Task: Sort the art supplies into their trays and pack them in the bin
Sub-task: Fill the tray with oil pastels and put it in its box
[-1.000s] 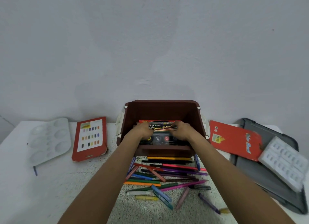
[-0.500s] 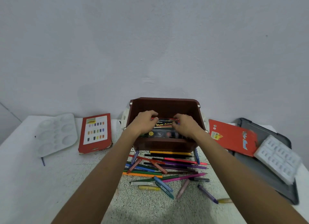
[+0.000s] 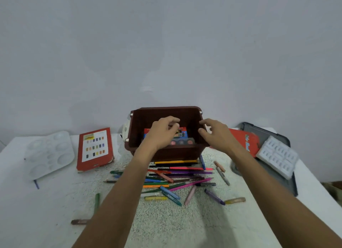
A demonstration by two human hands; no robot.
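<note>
The white speckled table [image 3: 166, 220] carries the dark brown rectangular plastic bin [image 3: 175, 153] at its far edge, by the wall. Loose coloured crayons and pens [image 3: 177, 175] lie scattered just in front. Left hand [image 3: 162, 132] and right hand [image 3: 215, 134] hover over the bin, fingers loosely curled, gripping nothing. A flat paint box [image 3: 182, 141] with round pans lies inside.

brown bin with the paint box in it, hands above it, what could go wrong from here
1. Both forearms cross the loose crayons and pens piled against the brown bin; pulling the left hand and right hand back low could scatter them.
2. The white tray lies askew on the grey lid by the right edge of the table and may slip if bumped.
3. The paint box already covers much of the bin floor, so trays may fit poorly.
</note>
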